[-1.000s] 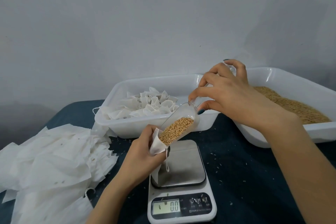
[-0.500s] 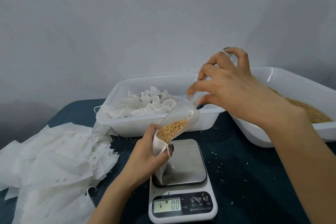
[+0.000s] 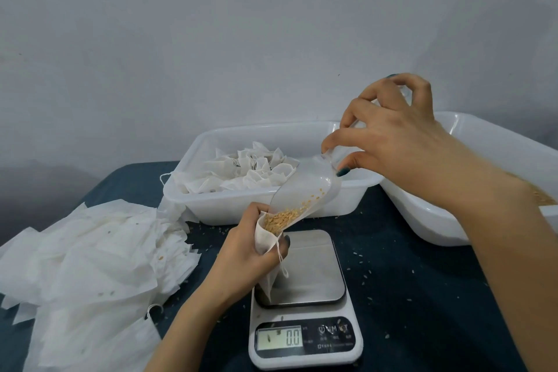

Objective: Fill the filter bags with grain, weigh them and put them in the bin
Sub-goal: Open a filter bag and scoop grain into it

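Clear plastic scoop (image 3: 305, 187): tipped steeply down to the left, its mouth set into the open top of the filter bag (image 3: 266, 240). Grain (image 3: 285, 217) is gathered at the lower lip, with a few kernels higher up the wall.
Right hand (image 3: 401, 145): raised behind the scale, fingers curled round the scoop's handle, thumb and forefinger pinching where handle meets barrel.
Left hand (image 3: 241, 254): fingers wrapped round the upper part of the filter bag, keeping its mouth open under the scoop. A drawstring dangles by the thumb.
Filter bag: white, held upright over the left side of the scale. Its bottom end hangs down to the platform's left edge, and I can't tell if it rests there.
Scale (image 3: 305, 311): white body with a steel platform (image 3: 314, 269), at the front of the table. The display (image 3: 293, 337) reads 0.0.
Bin (image 3: 271, 208): white, just behind the scale, holding a heap of filled bags (image 3: 250, 169) with bunched tops.
Grain tub (image 3: 498, 145): white, at the right, partly hidden by the right forearm. A little grain shows near the wrist.
Empty bags (image 3: 90, 257): a loose pile of flat white ones on the left, beside the left forearm.
Tabletop (image 3: 422, 281): dark blue cloth, dotted with stray kernels (image 3: 362, 254).
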A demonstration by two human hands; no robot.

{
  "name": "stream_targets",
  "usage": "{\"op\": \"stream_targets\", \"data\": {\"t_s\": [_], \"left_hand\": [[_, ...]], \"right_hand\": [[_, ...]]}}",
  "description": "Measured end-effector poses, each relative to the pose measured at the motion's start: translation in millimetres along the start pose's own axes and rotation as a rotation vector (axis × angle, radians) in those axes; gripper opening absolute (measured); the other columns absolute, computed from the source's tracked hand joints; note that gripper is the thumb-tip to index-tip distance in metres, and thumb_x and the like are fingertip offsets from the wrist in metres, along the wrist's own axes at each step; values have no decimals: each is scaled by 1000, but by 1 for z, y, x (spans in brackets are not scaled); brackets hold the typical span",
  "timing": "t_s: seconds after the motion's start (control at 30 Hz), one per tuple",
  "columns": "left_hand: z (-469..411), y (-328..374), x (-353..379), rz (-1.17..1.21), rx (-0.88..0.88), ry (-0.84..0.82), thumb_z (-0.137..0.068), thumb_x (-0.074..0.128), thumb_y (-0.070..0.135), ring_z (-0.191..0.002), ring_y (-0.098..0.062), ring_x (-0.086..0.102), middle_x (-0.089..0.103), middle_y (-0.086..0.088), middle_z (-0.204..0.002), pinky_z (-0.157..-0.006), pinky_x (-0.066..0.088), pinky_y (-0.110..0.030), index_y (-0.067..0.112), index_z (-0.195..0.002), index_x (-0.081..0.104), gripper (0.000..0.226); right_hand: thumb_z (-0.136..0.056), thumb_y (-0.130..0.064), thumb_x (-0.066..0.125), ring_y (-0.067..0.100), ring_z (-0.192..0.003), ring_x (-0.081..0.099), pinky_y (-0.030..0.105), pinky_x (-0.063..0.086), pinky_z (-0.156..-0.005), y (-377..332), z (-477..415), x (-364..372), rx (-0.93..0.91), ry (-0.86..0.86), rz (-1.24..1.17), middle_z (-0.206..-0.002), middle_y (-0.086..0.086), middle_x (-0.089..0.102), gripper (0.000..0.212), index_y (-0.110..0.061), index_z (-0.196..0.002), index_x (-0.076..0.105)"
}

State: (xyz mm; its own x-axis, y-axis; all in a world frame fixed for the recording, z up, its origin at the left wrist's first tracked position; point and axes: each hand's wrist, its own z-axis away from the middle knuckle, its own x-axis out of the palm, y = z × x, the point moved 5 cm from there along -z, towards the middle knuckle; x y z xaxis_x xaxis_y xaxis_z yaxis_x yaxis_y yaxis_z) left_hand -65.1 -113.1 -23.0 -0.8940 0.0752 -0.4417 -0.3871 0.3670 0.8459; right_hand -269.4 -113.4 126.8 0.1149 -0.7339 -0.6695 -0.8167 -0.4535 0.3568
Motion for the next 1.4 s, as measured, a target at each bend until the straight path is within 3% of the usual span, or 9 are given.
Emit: {"op": "stream_targets", "data": {"t_s": [0.27, 0.47, 0.7, 0.83, 0.93, 1.0, 1.07, 1.23, 1.4], "left_hand": [[-1, 0, -1, -7, 14, 27, -83, 64, 31, -64, -3, 56, 64, 12, -78, -58, 45, -16, 31, -98, 50, 21], [0, -1, -6, 60, 26, 37, -84, 61, 44, -67, -5, 55, 63, 9, -77, -61, 49, -23, 37, -92, 53, 13], [-3, 5, -14, 99, 110, 19, -101, 40, 40, -67, -21, 50, 57, -6, -79, -60, 43, -25, 12, -87, 54, 34], [-8, 6, -24, -74, 118, 115, -102, 35, 39, -76, -23, 49, 54, -4, -81, -68, 44, -38, 15, -83, 53, 35], [-14, 9, -32, -383, 172, 216, -99, 36, 25, -93, -15, 40, 41, 14, -96, -81, 37, -22, 30, -81, 49, 23], [-15, 11, -33, -391, 142, 228, -95, 38, 33, -94, -5, 41, 35, 20, -98, -81, 40, -15, 32, -85, 49, 15], [-18, 17, -32, -409, 161, 217, -91, 33, 44, -90, -4, 47, 39, 18, -95, -73, 40, -9, 32, -86, 47, 20], [-26, 18, -24, -181, 189, 118, -102, 38, 25, -90, -13, 55, 57, -1, -92, -81, 42, -22, 24, -91, 59, 24], [-26, 23, 3, 121, 196, -8, -106, 41, 22, -85, -9, 60, 65, 4, -90, -77, 45, -19, 15, -92, 64, 27]], "right_hand": [[-77, -40, 77, 33, -110, 52, 50, 17, -102, 8, 8, 7, 32, -39, -54, -99, -2, 65, 30, -31, -105, 75], [-79, -63, 43, 10, -110, 38, 27, 12, -95, 28, 40, 41, 286, -249, -376, -98, -23, 52, 43, -47, -112, 64], [-82, -66, 42, 12, -96, 62, 47, 51, -87, 41, 63, 76, 607, -195, -755, -110, -10, 63, 58, -25, -117, 63], [-90, -62, 42, 16, -87, 66, 45, 53, -80, 64, 74, 89, 789, -177, -654, -109, -8, 67, 51, -22, -118, 56], [-102, -41, 43, 24, -79, 62, 37, 47, -67, 88, 87, 107, 926, -225, -523, -98, 1, 67, 34, -12, -113, 58], [-104, -25, 43, 23, -68, 55, 32, 35, -55, 101, 96, 117, 980, -310, -390, -82, 6, 60, 28, -4, -105, 62], [-101, -11, 42, 24, -70, 52, 32, 36, -57, 110, 104, 129, 1026, -493, -296, -85, 11, 61, 25, 0, -109, 64], [-100, -8, 46, 28, -82, 54, 32, 42, -74, 110, 115, 149, 1058, -946, -288, -82, 10, 56, 26, 7, -114, 62], [-97, -11, 45, 31, -88, 57, 37, 48, -79, 108, 112, 133, 1027, -853, -119, -93, 12, 60, 19, -1, -105, 59]]}}
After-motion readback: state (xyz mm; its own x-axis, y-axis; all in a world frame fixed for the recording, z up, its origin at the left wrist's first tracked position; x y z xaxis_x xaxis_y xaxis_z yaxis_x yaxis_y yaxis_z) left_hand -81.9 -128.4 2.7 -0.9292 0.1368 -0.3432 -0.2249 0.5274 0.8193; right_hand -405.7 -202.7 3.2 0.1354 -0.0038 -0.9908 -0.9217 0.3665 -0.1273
